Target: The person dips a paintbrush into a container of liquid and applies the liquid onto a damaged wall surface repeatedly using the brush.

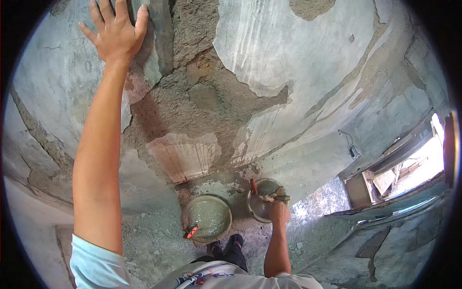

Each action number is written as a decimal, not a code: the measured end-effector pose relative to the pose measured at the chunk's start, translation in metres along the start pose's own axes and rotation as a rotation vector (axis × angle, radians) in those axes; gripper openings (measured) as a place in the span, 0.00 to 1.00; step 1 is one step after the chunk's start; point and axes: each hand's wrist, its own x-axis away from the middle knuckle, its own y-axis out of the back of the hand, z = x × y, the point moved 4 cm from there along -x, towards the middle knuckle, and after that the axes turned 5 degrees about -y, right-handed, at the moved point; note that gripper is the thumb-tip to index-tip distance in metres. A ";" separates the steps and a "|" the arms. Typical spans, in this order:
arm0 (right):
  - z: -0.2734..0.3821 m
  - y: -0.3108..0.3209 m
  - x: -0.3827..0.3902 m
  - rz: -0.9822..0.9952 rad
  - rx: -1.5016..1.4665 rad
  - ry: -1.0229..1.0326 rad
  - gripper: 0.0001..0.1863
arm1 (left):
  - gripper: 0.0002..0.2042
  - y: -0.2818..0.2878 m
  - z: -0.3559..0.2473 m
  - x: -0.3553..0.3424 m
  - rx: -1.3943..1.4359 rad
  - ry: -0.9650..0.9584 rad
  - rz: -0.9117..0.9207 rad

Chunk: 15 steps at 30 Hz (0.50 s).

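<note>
High on the patchy wall, my left hand lies against the surface with its fingers spread, holding nothing. Bare rough plaster shows beside it, between pieces of smooth grey coating. Low down on the right, my right hand is closed around what looks like a brush, with a pale bristly end. It is held over the rim of a round bucket containing greyish liquid. A red handle sticks up at that bucket's far left edge. My fingers hide part of the brush.
Left of the bucket stands a wider tub of wet grey mix, with an orange-and-black handle at its rim. My feet are close behind. Crumbs of plaster litter the floor. A bright window opening is at the right.
</note>
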 end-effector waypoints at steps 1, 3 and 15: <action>0.029 0.030 0.008 -0.016 -0.027 0.068 0.14 | 0.37 0.001 0.006 0.000 -0.011 -0.003 0.003; 0.070 0.077 0.011 -0.063 -0.095 0.182 0.15 | 0.37 -0.002 0.007 -0.002 -0.103 -0.013 0.037; 0.202 0.260 -0.133 -0.468 -0.614 0.469 0.16 | 0.38 0.003 0.001 -0.002 -0.014 0.028 0.085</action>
